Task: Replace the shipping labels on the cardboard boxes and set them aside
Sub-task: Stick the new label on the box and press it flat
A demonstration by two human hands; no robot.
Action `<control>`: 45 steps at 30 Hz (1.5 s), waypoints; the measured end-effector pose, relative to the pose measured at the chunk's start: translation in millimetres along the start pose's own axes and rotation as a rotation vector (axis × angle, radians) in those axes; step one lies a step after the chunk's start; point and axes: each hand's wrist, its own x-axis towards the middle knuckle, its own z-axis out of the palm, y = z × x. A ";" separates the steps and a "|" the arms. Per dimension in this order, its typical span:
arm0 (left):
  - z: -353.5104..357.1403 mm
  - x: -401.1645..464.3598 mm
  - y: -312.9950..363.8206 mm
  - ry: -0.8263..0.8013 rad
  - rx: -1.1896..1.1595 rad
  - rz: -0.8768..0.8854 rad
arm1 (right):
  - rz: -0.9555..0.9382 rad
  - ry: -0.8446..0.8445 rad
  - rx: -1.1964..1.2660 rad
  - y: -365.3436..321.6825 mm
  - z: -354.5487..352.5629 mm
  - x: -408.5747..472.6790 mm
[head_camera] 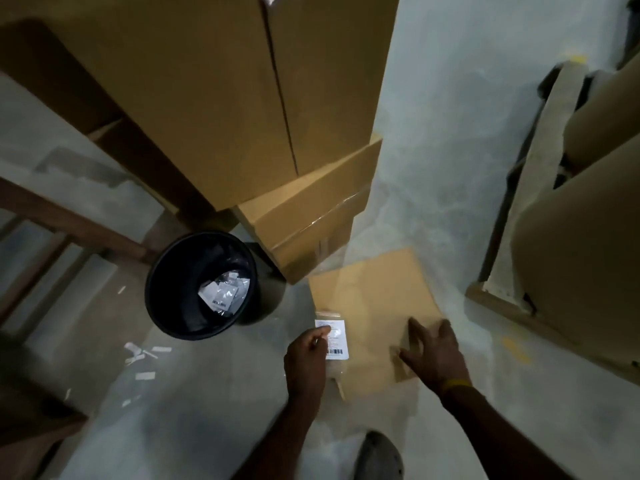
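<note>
Your fingers (320,332) on the left hand (306,355) are pinched on the edge of a white label (334,339) with a barcode. The label sits in a clear sleeve on the near left corner of a flat brown box (370,306). The box lies on the gray floor (214,410) right in front of you.

Your right hand (433,351) is spread open, fingers apart, and rests on the near right part of the same box. It grips nothing. A yellow band (455,384) is on that wrist.

Just left of the box stands a black bin (166,306) with crumpled white papers (225,294) inside. Small white scraps (145,355) lie on the floor near the bin.

Behind the box is a tall stack of bigger boxes (242,98). More cardboard (571,237) leans on the right.
</note>
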 end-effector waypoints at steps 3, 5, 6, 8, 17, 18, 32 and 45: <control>-11.6 4.2 -24.6 0.015 -0.035 -0.030 | 0.006 0.195 0.098 -19.2 30.5 -3.6; -26.9 -0.2 -35.1 0.049 -0.072 -0.031 | -0.084 0.278 0.222 -52.3 53.4 -23.3; -36.4 -1.6 -39.6 0.077 -0.079 -0.015 | -0.106 0.231 0.325 -72.7 64.4 -34.4; -55.7 -0.2 -45.9 0.123 -0.110 -0.011 | -0.083 0.008 0.533 -119.8 76.1 -55.4; -162.4 75.7 -28.1 0.266 -0.227 0.054 | -0.003 -0.287 0.845 -290.4 100.0 -39.8; -175.1 87.7 -25.5 0.252 -0.244 0.040 | 0.007 -0.317 0.831 -306.7 98.9 -31.7; -281.8 55.3 -62.2 0.298 -0.443 -0.373 | -0.051 -0.391 0.455 -382.9 139.2 -81.6; -339.9 -99.8 -112.4 0.658 -0.577 -0.446 | -0.501 -0.463 0.134 -412.1 184.7 -261.6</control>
